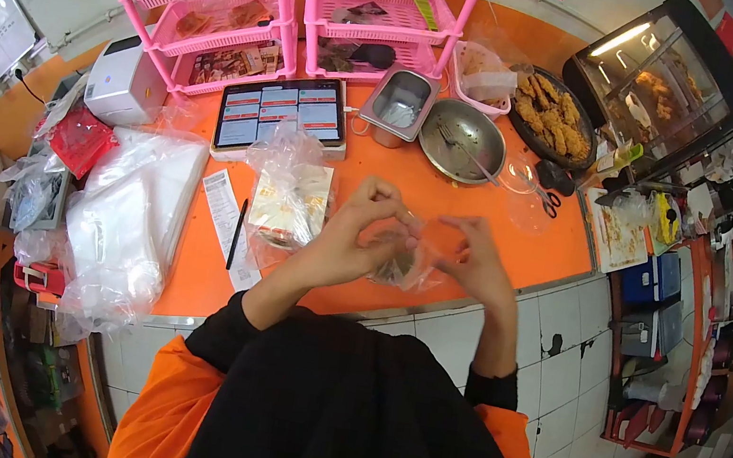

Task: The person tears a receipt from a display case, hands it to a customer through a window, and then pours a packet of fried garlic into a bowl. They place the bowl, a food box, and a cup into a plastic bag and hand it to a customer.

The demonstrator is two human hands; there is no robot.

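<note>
Between my hands, over the front of the orange table, is a small clear plastic bag [400, 271] with something greenish-brown in it, too blurred to name. My left hand [353, 238] pinches the bag's upper left side, fingers bent. On the other side, my right hand [483, 269] has its thumb and fingertips closed on the thin plastic. Left of my left hand stands a printed paper food bag [290, 203] inside a clear plastic bag. A long paper receipt [227, 218] and a black pen [237, 235] lie beside it.
A tablet [284, 112], a metal container [399, 105] and a metal bowl [462, 141] with a fork stand behind my hands. Further right are scissors [547, 200] and a tray of fried food [552, 115]. Stacked plastic bags [123, 224] cover the left side; pink racks [383, 6] stand behind.
</note>
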